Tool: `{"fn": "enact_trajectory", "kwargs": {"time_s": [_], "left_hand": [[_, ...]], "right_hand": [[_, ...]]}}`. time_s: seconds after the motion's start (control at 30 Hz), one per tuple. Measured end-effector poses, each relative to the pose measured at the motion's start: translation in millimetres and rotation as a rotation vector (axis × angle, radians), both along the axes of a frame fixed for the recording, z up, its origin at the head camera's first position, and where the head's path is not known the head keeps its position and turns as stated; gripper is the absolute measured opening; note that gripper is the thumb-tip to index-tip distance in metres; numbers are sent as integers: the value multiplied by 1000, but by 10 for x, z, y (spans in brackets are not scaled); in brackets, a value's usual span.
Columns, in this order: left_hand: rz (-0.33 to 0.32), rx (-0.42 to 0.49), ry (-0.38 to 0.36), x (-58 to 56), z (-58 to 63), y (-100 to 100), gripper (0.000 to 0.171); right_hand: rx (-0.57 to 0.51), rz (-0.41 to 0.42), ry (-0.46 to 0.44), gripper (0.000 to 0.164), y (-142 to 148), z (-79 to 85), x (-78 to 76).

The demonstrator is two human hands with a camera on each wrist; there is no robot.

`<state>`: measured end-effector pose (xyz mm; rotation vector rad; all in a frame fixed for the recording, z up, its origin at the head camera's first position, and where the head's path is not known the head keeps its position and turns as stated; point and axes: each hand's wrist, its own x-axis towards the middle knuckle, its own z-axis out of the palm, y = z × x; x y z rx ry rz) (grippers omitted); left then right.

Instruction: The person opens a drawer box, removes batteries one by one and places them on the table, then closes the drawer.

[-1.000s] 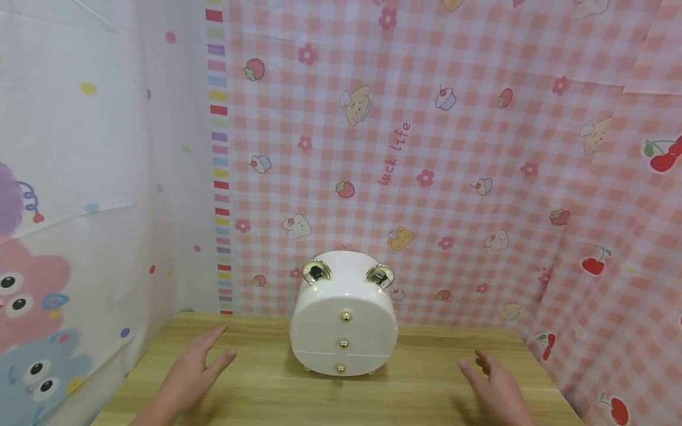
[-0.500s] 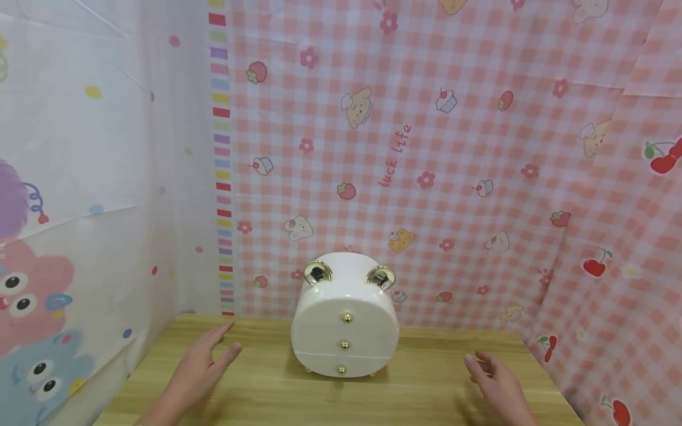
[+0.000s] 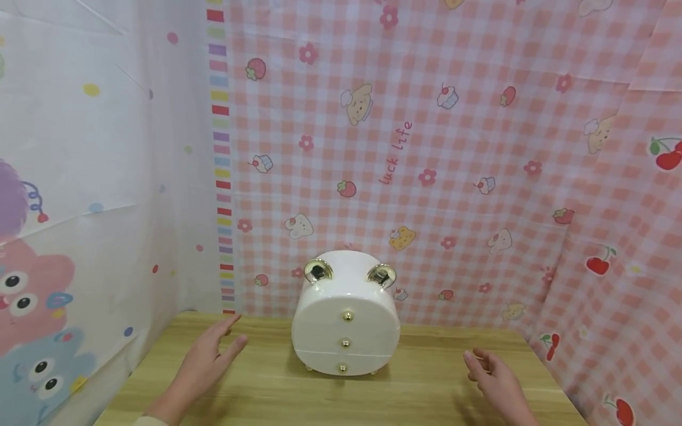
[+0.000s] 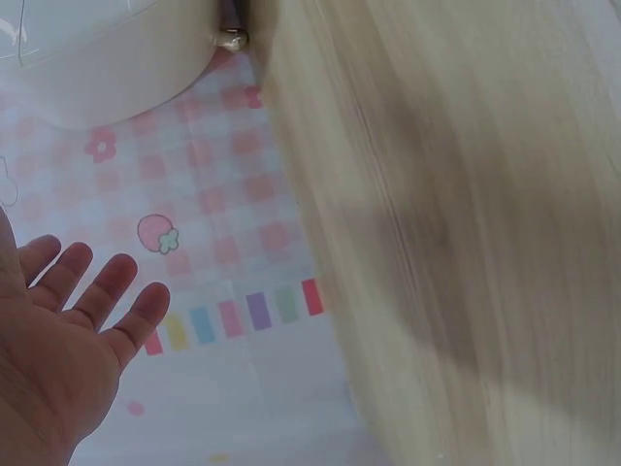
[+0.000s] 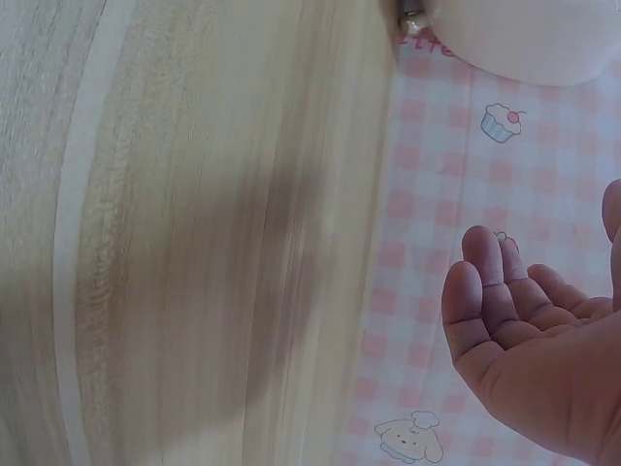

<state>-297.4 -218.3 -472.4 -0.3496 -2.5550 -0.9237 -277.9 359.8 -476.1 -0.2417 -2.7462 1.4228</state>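
The left hand point(image 3: 205, 362) is held out beside the drawer box, apart from it, fingers stretched and the thumb well away from them; the grip is wide and holds nothing. Its palm turns inward, which seems to leave the box's near side easy to reach. The white oval-fronted drawer box point(image 3: 327, 326) stands upright between the hands, toward the back of the table, its front turned to the person, likely so that the column of gold knobs point(image 3: 346, 343) stays in reach. Two round gold ornaments point(image 3: 318, 270) sit on top like ears, and small gold feet point(image 3: 373, 372) lift the body off the wood. A thin seam crosses the front, with no drawer seen pulled out. On the other side, the right hand point(image 3: 496, 378) also stays off the box, fingers loosely bent, thumb near them; this narrower grip is likewise without anything in it. As for the room, a white curtain point(image 3: 96, 148) with cartoon creatures hangs at left, then a band of coloured blocks point(image 3: 219, 136) edges a pink gingham backdrop point(image 3: 463, 136) lettered "luck life", below which spreads the pale wood-grain tabletop point(image 3: 266, 355). A cherry-printed cloth point(image 3: 618, 331) closes off the right.
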Motion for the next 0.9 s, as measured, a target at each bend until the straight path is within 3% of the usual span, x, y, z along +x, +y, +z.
{"fn": "enact_trajectory", "kwargs": {"time_s": [0.4,0.7,0.9], "left_hand": [[-4,4,2,8,65,25,60],[-18,12,7,-22,107,72,60],[-31,17,14,-59,193,137,60]], "right_hand": [[-7,18,25,86,-140,33,25],[-47,28,2,95,-271,72,45],[-56,39,15,89,-388,106,60]]}}
